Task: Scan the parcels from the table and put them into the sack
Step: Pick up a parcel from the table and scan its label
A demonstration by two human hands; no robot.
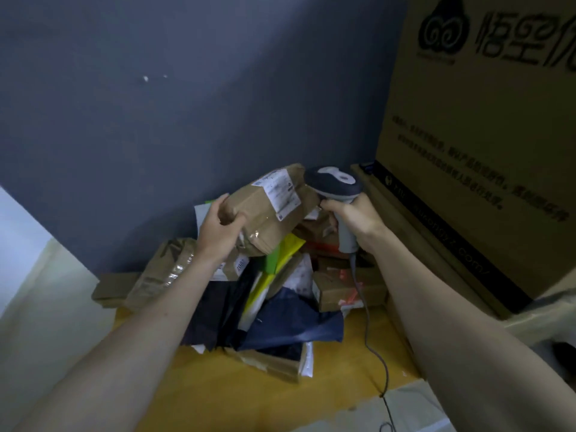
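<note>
Brown taped cardboard parcel (pixel 268 210): left hand (pixel 218 227) grips one end. Grey corded handheld scanner (pixel 338 190): right hand (pixel 355 218) clasps handle. Risk: one-ended hold may slip; label misread.

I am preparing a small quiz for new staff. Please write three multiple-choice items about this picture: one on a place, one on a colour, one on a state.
1. Where is the scanner relative to the held brown parcel?
A. at its right end
B. under it
C. lying on the table

2. What colour is the table surface?
A. white
B. yellow
C. black

3. What is the left hand doing?
A. hanging free
B. pressing flat on the pile
C. gripping the parcel

Answers: 1 A, the right hand holds the scanner beside the parcel's right end. 2 B, the bare table shows yellow. 3 C, its fingers curl round the parcel's left end.
</note>
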